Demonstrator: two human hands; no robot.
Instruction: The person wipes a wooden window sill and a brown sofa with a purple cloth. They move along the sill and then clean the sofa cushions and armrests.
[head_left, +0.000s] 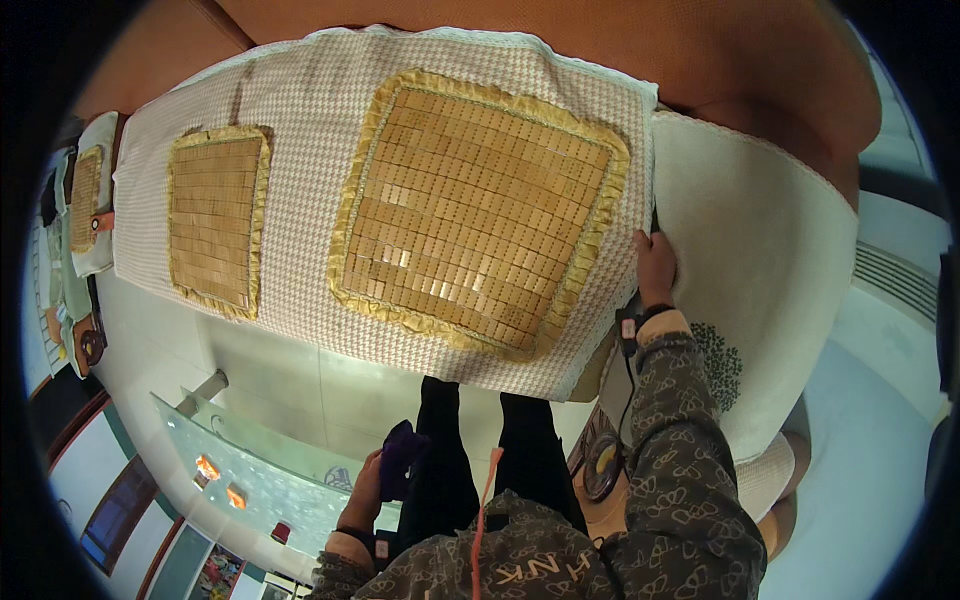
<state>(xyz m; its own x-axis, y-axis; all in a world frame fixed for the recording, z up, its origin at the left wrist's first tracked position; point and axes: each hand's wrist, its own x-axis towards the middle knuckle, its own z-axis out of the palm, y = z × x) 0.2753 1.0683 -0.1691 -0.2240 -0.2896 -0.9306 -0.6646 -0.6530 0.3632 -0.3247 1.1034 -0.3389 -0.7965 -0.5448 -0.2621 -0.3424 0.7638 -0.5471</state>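
Observation:
My right hand (657, 264) rests at the right edge of a checked sofa cover (300, 172), its fingers at the gap beside the cream armrest cover (750, 225); part of a dark thing shows at the fingertips, and the grip is unclear. My left hand (363, 495) is low at the left, closed around a bunched purple cloth (401, 459) beside my leg. A large bamboo-tile seat mat (472, 225) with a gold ruffled border lies on the cover, left of my right hand. A smaller-looking mat (214, 221) lies farther left.
Behind the cover rises the brown sofa back (525, 22). A glass coffee table (270, 480) stands at lower left, with small orange items on it. A round brown object (602, 465) sits below the armrest. An orange cord (484, 517) hangs at my front.

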